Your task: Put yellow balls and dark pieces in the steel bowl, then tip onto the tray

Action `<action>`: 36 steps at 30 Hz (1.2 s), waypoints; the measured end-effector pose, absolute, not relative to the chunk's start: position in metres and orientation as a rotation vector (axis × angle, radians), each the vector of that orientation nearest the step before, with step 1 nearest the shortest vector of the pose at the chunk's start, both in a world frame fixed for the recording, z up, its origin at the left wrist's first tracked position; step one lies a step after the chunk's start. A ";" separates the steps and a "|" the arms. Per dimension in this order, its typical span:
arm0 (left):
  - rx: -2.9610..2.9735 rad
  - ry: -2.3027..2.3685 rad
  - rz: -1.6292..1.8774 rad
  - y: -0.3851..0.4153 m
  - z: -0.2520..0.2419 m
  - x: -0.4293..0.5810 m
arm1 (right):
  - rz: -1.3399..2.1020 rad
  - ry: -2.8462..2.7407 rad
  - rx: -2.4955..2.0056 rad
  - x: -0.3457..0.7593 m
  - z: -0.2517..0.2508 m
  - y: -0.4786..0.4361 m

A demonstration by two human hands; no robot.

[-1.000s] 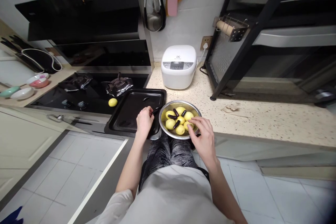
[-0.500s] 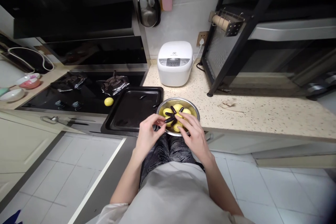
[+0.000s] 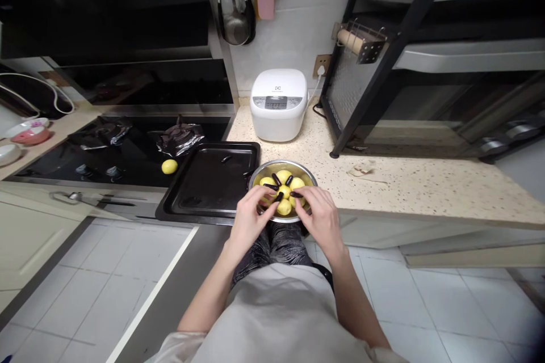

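A metal bowl (image 3: 312, 174) at the counter's front edge holds several yellow lemons (image 3: 284, 191). Between them lie several long, dark, finger-shaped grapes (image 3: 276, 180), spread like spokes around the middle lemon. Over the bowl's left side, my left hand (image 3: 251, 216) pinches one dark grape (image 3: 279, 197) between thumb and fingers. My right hand (image 3: 320, 214) is at the right side, its fingertips on another dark grape (image 3: 295, 194) beside a lemon. My fingers partly cover the lemons nearest them.
Left of the bowl lies a black baking tray (image 3: 204, 181) with a few dark grapes on it. A single lemon (image 3: 169, 167) sits on the black gas stove (image 3: 140, 167). Behind the bowl stands a white rice cooker (image 3: 279, 105); a black rack (image 3: 361, 96) with an oven is at right.
My left hand has brought its dark grape inward, toward the middle lemon. My right hand has drawn back to the right, uncovering the middle lemon. The view has shifted slightly.
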State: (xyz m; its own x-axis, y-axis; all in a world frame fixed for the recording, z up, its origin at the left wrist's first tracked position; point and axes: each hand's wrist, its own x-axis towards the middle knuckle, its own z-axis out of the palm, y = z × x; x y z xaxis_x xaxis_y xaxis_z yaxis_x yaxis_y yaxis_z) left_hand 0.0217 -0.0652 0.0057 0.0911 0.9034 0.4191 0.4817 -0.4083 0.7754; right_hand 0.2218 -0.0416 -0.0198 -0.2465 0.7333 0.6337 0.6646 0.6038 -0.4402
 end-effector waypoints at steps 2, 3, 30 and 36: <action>1.953 1.448 1.278 -0.063 0.008 0.009 | 0.026 -1.994 -1.194 0.224 -0.020 -0.036; 1.959 1.503 1.278 -0.062 0.008 0.001 | 0.010 -2.016 -1.221 0.225 -0.020 -0.034; 2.122 2.023 0.380 -0.007 -0.003 -0.043 | 0.132 -1.971 -1.117 0.227 -0.026 -0.032; 2.054 2.171 0.377 -0.003 -0.006 -0.037 | 0.105 -1.948 -1.114 0.231 -0.024 -0.034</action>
